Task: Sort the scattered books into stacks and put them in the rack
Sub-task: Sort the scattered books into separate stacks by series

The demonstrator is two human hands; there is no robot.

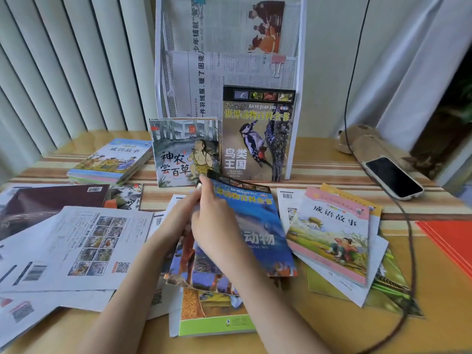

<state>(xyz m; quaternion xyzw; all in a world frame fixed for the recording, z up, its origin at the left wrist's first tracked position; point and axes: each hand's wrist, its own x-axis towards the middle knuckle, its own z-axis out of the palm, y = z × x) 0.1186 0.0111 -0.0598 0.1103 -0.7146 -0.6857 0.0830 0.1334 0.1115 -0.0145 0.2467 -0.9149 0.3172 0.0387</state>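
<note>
Both my hands meet at the table's middle over a blue animal book [265, 226]. My right hand [217, 223] lies on its cover with the fingers reaching its top left corner. My left hand [178, 215] grips the left edge of the books beneath, partly hidden by the right. In the white wire rack [297, 98] stand a woodpecker book [258, 134] and a grey picture book [185, 152]. A pink-edged story book [334, 233] lies to the right on loose books. A neat stack [115, 162] sits at the back left.
Face-down books and white back covers [84, 246] spread over the left side. A green-edged book [212, 315] lies near the front. A phone [393, 177] with a black cable [408, 238] and a brown plush toy [362, 141] are at the right. Newspapers fill the rack's upper pockets.
</note>
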